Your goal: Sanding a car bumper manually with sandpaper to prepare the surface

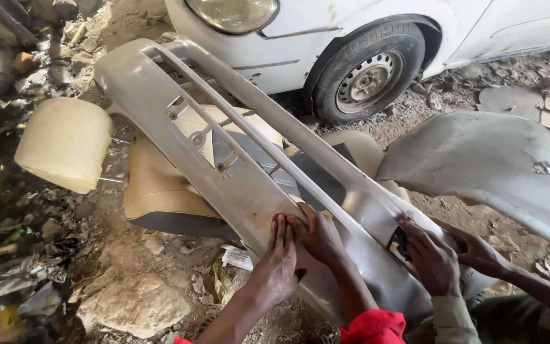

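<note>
Grey dust and bits of rubbish all over the ground, with a big pale rock (135, 306) low on the left. Up top, a white car (326, 38) and its dark front wheel (367, 76). Off to the right, a curved grey body panel (498, 165). On the left, a tan headrest (65, 143), and a tan seat cushion (154, 191) tucked under the long grey bumper (243, 185) lying slanted across the middle. Left hand (278, 258) open and flat, fingers pressed on the near part of the bumper. Right hand (321, 237) just beside it, touching it, also open and flat on the same grey part. Nothing gripped by either one. Further right, another person's two hands (433, 260) – one by a dark hole in the bumper, both resting on it.
</note>
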